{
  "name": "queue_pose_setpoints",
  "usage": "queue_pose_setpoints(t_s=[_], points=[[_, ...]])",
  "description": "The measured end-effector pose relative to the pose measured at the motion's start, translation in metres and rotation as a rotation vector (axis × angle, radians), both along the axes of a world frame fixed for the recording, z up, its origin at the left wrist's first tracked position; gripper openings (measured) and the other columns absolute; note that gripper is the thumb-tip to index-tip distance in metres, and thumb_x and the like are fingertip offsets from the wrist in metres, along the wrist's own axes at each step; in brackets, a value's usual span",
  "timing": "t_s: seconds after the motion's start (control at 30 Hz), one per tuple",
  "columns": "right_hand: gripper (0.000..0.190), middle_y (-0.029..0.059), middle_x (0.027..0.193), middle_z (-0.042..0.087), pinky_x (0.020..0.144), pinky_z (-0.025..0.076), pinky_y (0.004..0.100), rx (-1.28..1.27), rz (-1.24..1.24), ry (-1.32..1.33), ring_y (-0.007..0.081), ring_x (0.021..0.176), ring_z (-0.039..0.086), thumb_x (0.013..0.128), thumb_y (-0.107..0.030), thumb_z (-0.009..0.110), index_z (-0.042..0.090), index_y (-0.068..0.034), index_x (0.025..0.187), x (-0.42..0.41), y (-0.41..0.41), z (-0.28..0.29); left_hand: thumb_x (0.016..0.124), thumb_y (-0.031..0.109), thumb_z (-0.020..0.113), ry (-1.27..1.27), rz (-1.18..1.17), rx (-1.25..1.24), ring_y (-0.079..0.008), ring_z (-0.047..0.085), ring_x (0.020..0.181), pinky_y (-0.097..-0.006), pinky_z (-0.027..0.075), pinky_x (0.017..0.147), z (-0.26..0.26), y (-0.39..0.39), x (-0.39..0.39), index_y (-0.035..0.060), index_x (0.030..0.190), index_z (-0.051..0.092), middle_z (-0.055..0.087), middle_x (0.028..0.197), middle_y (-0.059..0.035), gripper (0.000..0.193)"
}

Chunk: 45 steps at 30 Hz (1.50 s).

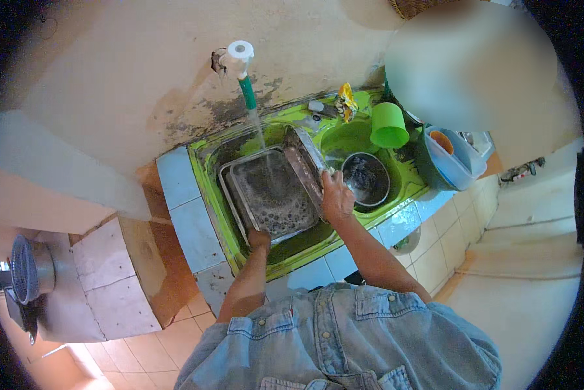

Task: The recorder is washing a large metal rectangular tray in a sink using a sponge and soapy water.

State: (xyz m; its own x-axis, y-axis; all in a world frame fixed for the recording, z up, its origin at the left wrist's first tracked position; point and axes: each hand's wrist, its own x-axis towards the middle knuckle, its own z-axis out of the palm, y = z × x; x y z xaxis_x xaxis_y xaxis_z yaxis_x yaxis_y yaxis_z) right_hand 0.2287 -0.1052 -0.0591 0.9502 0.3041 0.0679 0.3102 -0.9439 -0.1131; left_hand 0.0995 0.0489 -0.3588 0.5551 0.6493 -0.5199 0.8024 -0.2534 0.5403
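Note:
A rectangular metal pan [277,195] sits in the left basin of a green double sink [211,170], with water and bubbles in it. My left hand [259,240] grips its near left corner; some fingers are hidden. Another rim shows along its left side. A second metal pan [304,168] is tilted on its side along the right end of the first. My right hand [338,196] holds this tilted pan near its edge, and something pale and foamy shows at the fingertips. Water runs from a white tap [240,51] with a green hose end [247,92] into the rectangular pan.
A round metal pot [365,178] with sudsy water stands in the right basin. Nearby are a green plastic cup [388,126], a yellow wrapper [346,101] and plastic tubs [455,158]. Pale blue tiles [197,234] edge the sink. A blue basket [24,268] is far left.

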Motion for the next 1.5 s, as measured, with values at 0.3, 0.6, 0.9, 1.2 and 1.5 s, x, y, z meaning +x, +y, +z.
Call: queue_pose_setpoints(t_s=[0.3,0.6,0.9,1.2,1.5], points=[[0.027,0.0148,0.098,0.047,0.053,0.05,0.04,-0.025,-0.106,-0.04,0.0317,0.067,0.061,0.075,-0.009,0.054,0.044,-0.012,0.1,0.007,-0.007,-0.017,0.065,0.01,0.057,-0.117,-0.091,0.029,-0.0369,0.054,0.093,-0.0428,0.044,0.08,0.153,0.015,-0.004,-0.0022,0.102,0.054,0.055,0.097,-0.0264,0.039],[0.026,0.0167,0.099,0.046,0.058,0.049,0.0446,0.028,-0.09,0.033,0.0351,0.076,0.059,0.078,-0.014,0.054,0.046,-0.013,0.103,0.028,-0.002,-0.023,0.062,0.0,0.055,-0.494,-0.068,0.389,-0.0393,0.046,0.096,-0.0395,0.038,0.084,0.204,0.002,0.008,-0.0018,0.1,0.049,0.043,0.104,-0.0222,0.038],[0.043,0.0223,0.1,0.051,0.068,0.046,0.0474,0.706,-0.348,0.124,0.0391,0.086,0.055,0.074,-0.026,0.058,0.039,-0.01,0.109,0.074,-0.102,-0.064,0.061,-0.008,0.049,-0.737,-0.026,0.66,-0.0368,0.047,0.097,-0.038,0.035,0.087,0.238,0.027,0.023,-0.003,0.096,0.048,0.05,0.096,-0.0218,0.035],[0.055,0.0171,0.109,0.053,0.084,0.043,0.0455,-0.095,-0.27,0.437,0.035,0.11,0.045,0.067,-0.022,0.065,0.042,-0.012,0.116,0.102,-0.172,-0.116,0.068,0.0,0.058,-0.686,0.471,0.405,-0.0295,0.05,0.095,-0.0347,0.039,0.083,0.255,-0.014,0.029,-0.0047,0.104,0.048,0.051,0.1,-0.0191,0.038],[0.047,0.0188,0.112,0.051,0.086,0.044,0.0406,-0.204,0.01,0.664,0.0326,0.107,0.048,0.078,-0.022,0.058,0.042,-0.005,0.118,0.122,-0.178,-0.22,0.066,0.001,0.056,-0.609,0.129,0.579,-0.0346,0.044,0.106,-0.0384,0.038,0.088,0.207,-0.07,0.011,0.0055,0.123,0.042,0.042,0.12,-0.0198,0.059]])
